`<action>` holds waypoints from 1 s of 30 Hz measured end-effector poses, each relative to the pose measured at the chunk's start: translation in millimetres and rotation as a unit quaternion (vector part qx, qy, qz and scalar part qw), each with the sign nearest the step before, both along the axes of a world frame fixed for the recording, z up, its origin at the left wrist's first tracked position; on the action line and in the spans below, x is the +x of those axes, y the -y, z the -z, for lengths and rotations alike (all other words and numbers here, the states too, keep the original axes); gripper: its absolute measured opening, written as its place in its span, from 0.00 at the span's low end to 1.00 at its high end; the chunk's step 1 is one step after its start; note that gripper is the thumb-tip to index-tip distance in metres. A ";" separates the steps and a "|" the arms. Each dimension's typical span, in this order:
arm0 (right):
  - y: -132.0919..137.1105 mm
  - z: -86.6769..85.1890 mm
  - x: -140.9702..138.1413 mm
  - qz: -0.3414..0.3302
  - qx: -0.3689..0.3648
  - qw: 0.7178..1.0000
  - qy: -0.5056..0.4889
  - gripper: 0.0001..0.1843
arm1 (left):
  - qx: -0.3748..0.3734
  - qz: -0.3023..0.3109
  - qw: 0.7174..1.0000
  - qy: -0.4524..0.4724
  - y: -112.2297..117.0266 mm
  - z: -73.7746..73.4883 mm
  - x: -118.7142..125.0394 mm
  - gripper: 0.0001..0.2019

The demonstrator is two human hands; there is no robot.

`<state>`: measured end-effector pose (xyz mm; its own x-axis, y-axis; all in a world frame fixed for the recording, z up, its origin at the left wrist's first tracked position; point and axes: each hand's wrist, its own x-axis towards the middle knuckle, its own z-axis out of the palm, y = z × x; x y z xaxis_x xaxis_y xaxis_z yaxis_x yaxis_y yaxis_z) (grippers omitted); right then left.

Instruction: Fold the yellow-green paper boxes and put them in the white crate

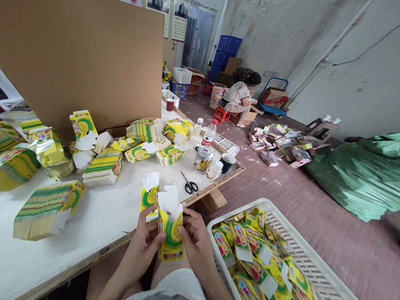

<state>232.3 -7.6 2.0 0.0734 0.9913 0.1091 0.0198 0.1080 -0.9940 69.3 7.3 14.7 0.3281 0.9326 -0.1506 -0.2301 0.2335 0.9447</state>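
A: What's in the head view?

B: The left hand (pixel 143 245) and right hand (pixel 195 242) are both clamped on a small yellow-green carton (pixel 170 228), held upright over the lap just off the desk (pixel 105 212) edge, its white flaps open on top.

A: Anything beside it?

B: A second carton (pixel 150 194) stands just behind it. Scissors (pixel 189 184) lie on the desk farther back, flat carton stacks (pixel 48 207) to the left. A white basket (pixel 328 280) of folded cartons sits to the right.
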 end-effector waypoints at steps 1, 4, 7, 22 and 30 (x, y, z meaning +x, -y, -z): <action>-0.2 -0.5 0.6 -0.005 0.003 1.000 0.005 0.21 | -0.001 0.010 1.000 0.011 0.5 -0.1 -0.3 0.35; 0.7 -0.9 0.7 -0.015 0.009 1.000 0.022 0.23 | -0.002 0.023 0.999 0.029 1.6 -0.6 -2.7 0.36; 2.4 -3.4 3.1 -0.054 0.001 0.998 0.017 0.25 | -0.001 0.044 0.999 0.032 1.8 -2.2 -7.6 0.31; -2.9 -12.5 14.6 0.026 -0.004 0.999 0.030 0.16 | -0.049 0.102 0.992 0.054 5.3 4.8 -8.0 0.31; 5.3 -13.8 20.9 -0.108 -0.083 0.990 0.044 0.22 | 0.034 0.054 0.997 -0.046 14.8 16.5 -3.1 0.23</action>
<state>253.2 -12.8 15.8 -0.1452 0.9876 -0.0591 0.1010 -0.0446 -0.9939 66.2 -7.4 -1.8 0.4146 0.9018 -0.1218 -0.1186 0.1862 0.9753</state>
